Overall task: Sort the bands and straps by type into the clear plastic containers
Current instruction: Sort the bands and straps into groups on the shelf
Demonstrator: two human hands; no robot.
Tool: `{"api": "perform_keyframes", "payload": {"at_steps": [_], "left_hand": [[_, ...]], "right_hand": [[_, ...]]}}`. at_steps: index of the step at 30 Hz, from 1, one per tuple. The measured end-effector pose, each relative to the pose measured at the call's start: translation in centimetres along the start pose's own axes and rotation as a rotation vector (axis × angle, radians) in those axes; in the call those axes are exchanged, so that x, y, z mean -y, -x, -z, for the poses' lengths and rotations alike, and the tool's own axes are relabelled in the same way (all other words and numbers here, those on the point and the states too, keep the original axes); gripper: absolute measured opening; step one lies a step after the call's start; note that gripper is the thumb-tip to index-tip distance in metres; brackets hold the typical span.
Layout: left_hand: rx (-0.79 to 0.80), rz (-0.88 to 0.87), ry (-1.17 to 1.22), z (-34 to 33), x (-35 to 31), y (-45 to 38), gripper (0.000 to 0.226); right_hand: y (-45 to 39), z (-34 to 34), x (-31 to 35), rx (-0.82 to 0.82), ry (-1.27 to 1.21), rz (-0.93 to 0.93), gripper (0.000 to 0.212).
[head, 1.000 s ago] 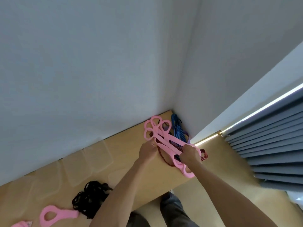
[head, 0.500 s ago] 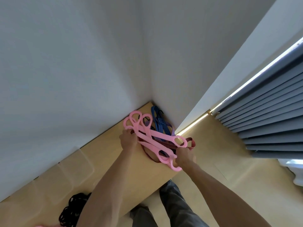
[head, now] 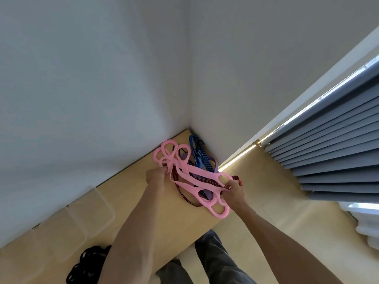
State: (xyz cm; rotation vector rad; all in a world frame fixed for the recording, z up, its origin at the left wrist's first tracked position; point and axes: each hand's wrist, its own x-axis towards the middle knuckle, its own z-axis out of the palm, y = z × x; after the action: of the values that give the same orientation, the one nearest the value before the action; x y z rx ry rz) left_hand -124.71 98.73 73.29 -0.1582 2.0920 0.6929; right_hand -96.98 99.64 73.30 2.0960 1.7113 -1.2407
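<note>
On the table (head: 131, 197): about 3 pink straps (head: 196, 175), 1 blue strap (head: 196, 154), 1 red strap (head: 180, 191), 2 containers (head: 92, 216), 1 black pile (head: 88, 261).

No text or labels — nothing readable.

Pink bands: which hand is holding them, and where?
Both hands. The left hand grips the pink bands near their far loops; the right hand pinches the near loops.

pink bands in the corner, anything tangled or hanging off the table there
Yes. The pink bands, gripped by the left hand and right hand, lie crisscrossed over red-black straps and blue straps. One pink loop and a red-black strap overhang the table edge.
</note>
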Motion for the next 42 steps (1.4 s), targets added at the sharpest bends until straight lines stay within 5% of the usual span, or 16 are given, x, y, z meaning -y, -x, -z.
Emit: {"api": "perform_keyframes", "payload": {"at_steps": [6,12,17,20,24,28,31,35,42], "left_hand": [[-0.041,-0.332,-0.019,-0.1,-0.3,2.2,0.010],[0.184,-0.858,-0.211,1.8,-3.6,6.6,0.018],[0.349,-0.998,-0.309,4.1,-5.2,10.6,0.036],[0.312,-1.104,-0.288,5.9,-5.4,12.2,0.029],[0.309,-1.072,-0.179,8.1,-5.5,14.1,0.021],[0.215,-1.084,-0.133,9.3,-5.1,15.1,0.023],[0.110,-1.081,-0.102,9.9,-4.8,15.6,0.004],[0.055,-0.978,0.015,11.6,-4.1,16.3,0.002],[0.166,-0.830,0.305,18.2,-1.8,16.6,0.027]], "right_hand": [[0.6,1.2,3.2,-0.016,-0.322,0.083,0.022],[2.0,3.1,11.3,0.004,-0.796,0.123,0.007],[4.1,4.1,16.9,0.066,-0.998,0.170,0.009],[5.7,4.7,18.7,0.095,-1.041,0.214,0.007],[7.9,5.4,20.3,0.155,-1.112,0.261,0.010],[9.9,5.5,20.9,0.176,-0.977,0.387,0.028],[11.0,5.2,21.1,0.139,-0.822,0.496,0.037],[11.7,4.3,21.1,0.056,-0.618,0.653,0.012],[14.8,0.7,21.9,0.435,-0.578,0.593,0.032]]}}
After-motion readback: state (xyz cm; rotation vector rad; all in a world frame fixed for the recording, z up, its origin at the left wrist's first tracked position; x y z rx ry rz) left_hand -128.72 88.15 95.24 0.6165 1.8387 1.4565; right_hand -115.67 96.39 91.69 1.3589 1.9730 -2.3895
